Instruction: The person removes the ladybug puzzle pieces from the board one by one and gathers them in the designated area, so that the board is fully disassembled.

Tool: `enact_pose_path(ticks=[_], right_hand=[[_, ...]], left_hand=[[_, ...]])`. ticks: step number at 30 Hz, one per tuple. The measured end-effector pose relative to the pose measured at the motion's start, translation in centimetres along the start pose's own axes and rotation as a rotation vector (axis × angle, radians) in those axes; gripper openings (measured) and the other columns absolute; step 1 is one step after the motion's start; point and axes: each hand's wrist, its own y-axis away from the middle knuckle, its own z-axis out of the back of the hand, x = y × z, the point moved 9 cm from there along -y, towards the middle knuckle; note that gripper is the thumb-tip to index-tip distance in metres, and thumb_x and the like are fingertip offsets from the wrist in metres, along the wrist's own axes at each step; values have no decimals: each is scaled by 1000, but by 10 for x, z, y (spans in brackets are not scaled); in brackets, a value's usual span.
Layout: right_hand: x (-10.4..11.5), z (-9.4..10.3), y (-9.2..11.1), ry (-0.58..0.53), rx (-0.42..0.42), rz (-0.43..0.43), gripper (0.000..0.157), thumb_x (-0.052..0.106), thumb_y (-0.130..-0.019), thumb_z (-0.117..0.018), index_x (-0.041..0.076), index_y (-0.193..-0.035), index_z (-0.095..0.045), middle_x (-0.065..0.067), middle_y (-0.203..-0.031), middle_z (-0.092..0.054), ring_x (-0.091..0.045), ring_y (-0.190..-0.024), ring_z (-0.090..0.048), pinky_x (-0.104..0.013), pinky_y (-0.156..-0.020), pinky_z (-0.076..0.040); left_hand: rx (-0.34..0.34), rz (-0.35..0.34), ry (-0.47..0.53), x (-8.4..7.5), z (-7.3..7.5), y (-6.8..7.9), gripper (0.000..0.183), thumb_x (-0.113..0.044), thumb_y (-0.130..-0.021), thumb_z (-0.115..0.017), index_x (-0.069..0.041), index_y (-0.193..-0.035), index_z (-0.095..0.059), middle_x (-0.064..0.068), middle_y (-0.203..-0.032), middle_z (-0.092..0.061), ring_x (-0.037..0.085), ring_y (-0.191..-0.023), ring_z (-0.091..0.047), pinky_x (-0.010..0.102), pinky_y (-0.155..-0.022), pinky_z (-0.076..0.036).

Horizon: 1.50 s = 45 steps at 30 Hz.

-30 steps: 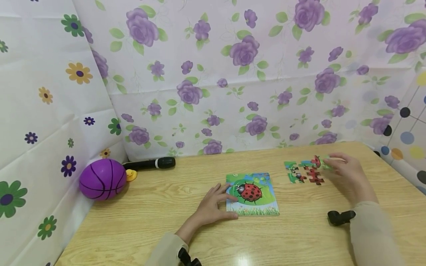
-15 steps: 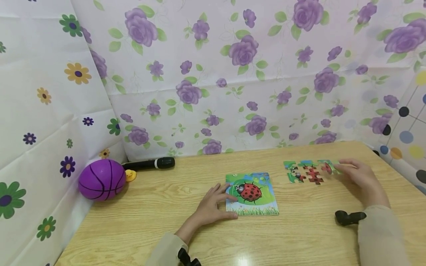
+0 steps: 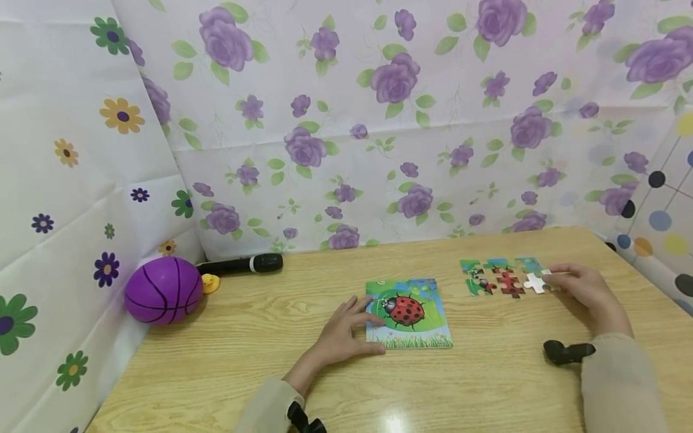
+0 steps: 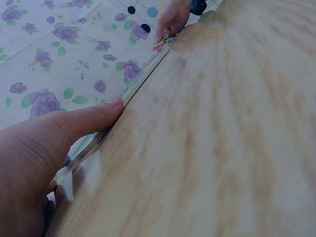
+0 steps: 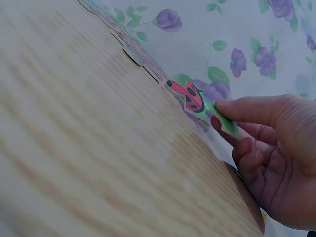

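In the head view, a ladybug picture board [image 3: 408, 313] lies flat on the table. My left hand [image 3: 340, 334] rests at its left side, fingers spread, the thumb [image 4: 101, 116] touching the near edge. At the table's right, my right hand [image 3: 590, 294] pinches a jigsaw puzzle piece [image 5: 190, 98] between thumb and fingers. This piece shows red ladybug and green in the right wrist view, and glares white from the head. Just left of it lie several jigsaw pieces, among them a red body piece [image 3: 510, 284] and a green corner piece [image 3: 477, 287].
A purple ball [image 3: 164, 290], a small yellow duck [image 3: 210, 283] and a black microphone [image 3: 243, 264] stand at the back left. Floral sheets [image 3: 346, 132] hang behind the wooden table [image 3: 260, 337].
My right hand moved right, and drew the pinched piece from over the neighbouring pieces to the right side of the group, then tilted it. My left hand stayed in place.
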Motion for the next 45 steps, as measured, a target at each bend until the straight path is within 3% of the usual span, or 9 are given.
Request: enact_pose_path(ticks=[4, 9, 35, 45], right_hand=[[6, 3, -1, 183, -55, 51, 62, 47, -93, -62, -2, -130, -52, 20, -93, -51, 0, -80, -49, -19, -67, -49], [11, 6, -2, 275, -80, 87, 65, 41, -95, -59, -13, -130, -49, 21, -86, -54, 3, -74, -50, -18, -64, -48], [13, 3, -1, 356, -72, 71, 56, 40, -96, -58, -10, -121, -56, 7, -87, -62, -2, -71, -52, -21, -62, -50], [12, 6, -1, 258, -117, 92, 54, 38, -98, -54, -10, -123, -53, 15, -75, -55, 0, -68, -50, -21, -60, -49]], left_hand=[[3, 9, 8, -1, 0, 1, 44, -43, -77, -81, -25, -116, -71, 6, -160, -31, 42, -151, -14, 66, -120, -7], [5, 17, 12, 0, 1, 1, 45, -44, -77, -80, -25, -116, -71, 5, -161, -31, 41, -151, -13, 66, -120, -7], [3, 18, 16, -1, 2, 1, 44, -44, -77, -80, -26, -116, -71, 6, -161, -31, 41, -151, -13, 67, -120, -7], [5, 16, 10, -1, 1, 1, 44, -43, -77, -80, -25, -116, -71, 6, -160, -31, 41, -151, -14, 67, -120, -8]])
